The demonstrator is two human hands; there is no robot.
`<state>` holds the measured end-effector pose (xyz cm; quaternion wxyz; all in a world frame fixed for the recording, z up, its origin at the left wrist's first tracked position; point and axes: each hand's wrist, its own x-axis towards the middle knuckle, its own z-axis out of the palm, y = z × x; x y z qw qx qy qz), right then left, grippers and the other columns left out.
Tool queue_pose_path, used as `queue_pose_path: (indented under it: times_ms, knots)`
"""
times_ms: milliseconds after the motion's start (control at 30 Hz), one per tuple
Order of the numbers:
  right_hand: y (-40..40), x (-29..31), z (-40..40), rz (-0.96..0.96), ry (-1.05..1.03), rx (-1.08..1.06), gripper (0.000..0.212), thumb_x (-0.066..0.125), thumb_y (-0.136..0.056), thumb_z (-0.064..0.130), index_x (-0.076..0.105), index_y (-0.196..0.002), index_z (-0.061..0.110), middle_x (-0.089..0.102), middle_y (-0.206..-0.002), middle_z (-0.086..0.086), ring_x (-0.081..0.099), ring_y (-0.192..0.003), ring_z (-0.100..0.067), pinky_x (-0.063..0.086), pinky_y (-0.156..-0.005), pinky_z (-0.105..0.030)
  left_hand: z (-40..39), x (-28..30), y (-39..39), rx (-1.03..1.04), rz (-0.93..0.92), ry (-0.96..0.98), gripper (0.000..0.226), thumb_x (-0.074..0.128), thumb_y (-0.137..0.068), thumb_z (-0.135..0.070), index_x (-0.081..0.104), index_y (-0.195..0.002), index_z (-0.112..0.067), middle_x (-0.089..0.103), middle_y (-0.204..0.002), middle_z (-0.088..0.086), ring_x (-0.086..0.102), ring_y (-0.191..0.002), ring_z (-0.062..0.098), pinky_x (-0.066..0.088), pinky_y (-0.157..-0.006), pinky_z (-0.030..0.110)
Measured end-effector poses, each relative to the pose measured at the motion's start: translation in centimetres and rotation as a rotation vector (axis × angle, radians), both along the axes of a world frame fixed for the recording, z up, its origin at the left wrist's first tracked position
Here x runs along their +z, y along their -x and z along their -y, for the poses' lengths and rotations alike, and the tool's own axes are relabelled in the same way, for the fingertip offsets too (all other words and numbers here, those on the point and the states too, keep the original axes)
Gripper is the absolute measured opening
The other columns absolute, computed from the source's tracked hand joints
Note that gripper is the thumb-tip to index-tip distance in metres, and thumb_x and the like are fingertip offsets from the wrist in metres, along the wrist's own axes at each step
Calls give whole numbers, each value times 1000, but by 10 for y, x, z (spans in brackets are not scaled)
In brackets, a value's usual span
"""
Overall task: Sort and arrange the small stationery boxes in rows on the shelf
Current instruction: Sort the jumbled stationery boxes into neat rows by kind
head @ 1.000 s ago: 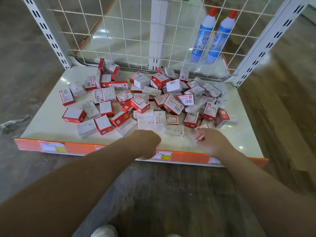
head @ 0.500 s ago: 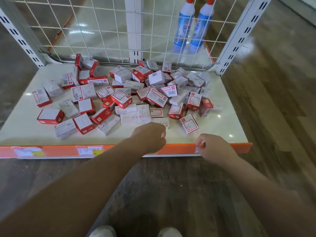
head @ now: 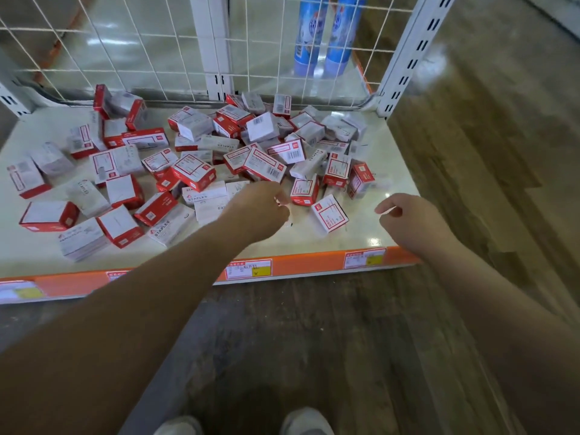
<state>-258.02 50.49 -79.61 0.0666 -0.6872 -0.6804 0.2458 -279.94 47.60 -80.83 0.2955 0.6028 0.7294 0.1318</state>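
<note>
Many small red-and-white and white staple boxes (head: 194, 171) lie jumbled across the pale shelf board (head: 361, 238), some on their sides. One red-bordered box (head: 329, 216) lies by itself near the front right. My left hand (head: 260, 211) is over the front middle of the heap with its fingers curled. The fingertips are close to a red box (head: 303, 191), and I see nothing in its grip. My right hand (head: 405, 219) hovers over the shelf's right front corner, loosely curled and holding nothing, a hand's width right of the lone box.
A white wire mesh panel (head: 150, 45) closes the back of the shelf, with two blue bottles (head: 324, 36) behind it. A slotted white upright (head: 408, 54) stands at the back right. The front edge is an orange price strip (head: 301, 265). My shoes (head: 306, 422) are on the wooden floor.
My right hand laid its box on the front right of the shelf and drew away to the right. My left hand moved forward from the shelf edge to the heap.
</note>
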Motion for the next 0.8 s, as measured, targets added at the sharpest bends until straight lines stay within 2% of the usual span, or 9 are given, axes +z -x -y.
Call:
queue_pose_path:
  times_ms: [100, 167, 300, 467, 567, 700, 800]
  knots:
    - [9, -1, -5, -17, -23, 10, 20, 49, -89, 10, 60, -106, 15, 55, -91, -2, 49, -73, -16, 35, -58, -22, -6, 8, 14, 47, -28, -15, 23, 52, -91, -20, 60, -113, -17, 53, -127, 5, 51, -111, 22, 45, -85, 31]
    - [16, -4, -6, -5, -25, 35, 21, 50, -90, 11, 59, -108, 15, 57, -98, -4, 48, -77, -16, 33, -56, -20, -7, 10, 22, 39, -65, -2, 25, 52, -91, -21, 60, -114, -17, 53, -128, 5, 50, -114, 24, 47, -89, 34]
    - [27, -13, -6, -1, 9, 40, 25, 55, -89, 15, 57, -114, 16, 60, -115, -7, 49, -89, -16, 35, -74, -25, -2, 3, 25, -9, -107, 15, 26, 50, -90, -20, 59, -114, -17, 53, -126, 6, 48, -114, 25, 45, -91, 35]
    - [41, -26, -7, 16, 110, 56, 52, 67, -84, 31, 45, -130, 18, 54, -130, -6, 52, -115, -22, 40, -82, -27, 1, -8, 19, -69, -68, 66, 26, 51, -89, -20, 59, -114, -18, 56, -123, 3, 51, -111, 22, 44, -95, 37]
    - [48, -32, -6, 38, 133, 94, 63, 69, -82, 34, 39, -135, 18, 51, -135, -4, 50, -122, -24, 44, -91, -32, 2, -13, 13, -77, -40, 92, 25, 52, -90, -20, 59, -114, -18, 55, -124, 3, 51, -113, 21, 43, -96, 35]
    - [52, -40, -6, 76, 125, 99, 69, 70, -80, 37, 34, -135, 18, 50, -136, -3, 48, -125, -25, 44, -94, -35, 2, -17, 14, -56, 10, 108, 25, 53, -89, -20, 60, -113, -18, 54, -128, 3, 50, -116, 21, 44, -98, 36]
    - [52, -41, -7, 78, 125, 92, 68, 70, -81, 35, 33, -135, 18, 49, -137, -3, 48, -125, -24, 46, -91, -35, 4, -18, 18, -38, 37, 117, 23, 53, -90, -19, 60, -111, -16, 54, -129, 3, 50, -116, 21, 43, -95, 32]
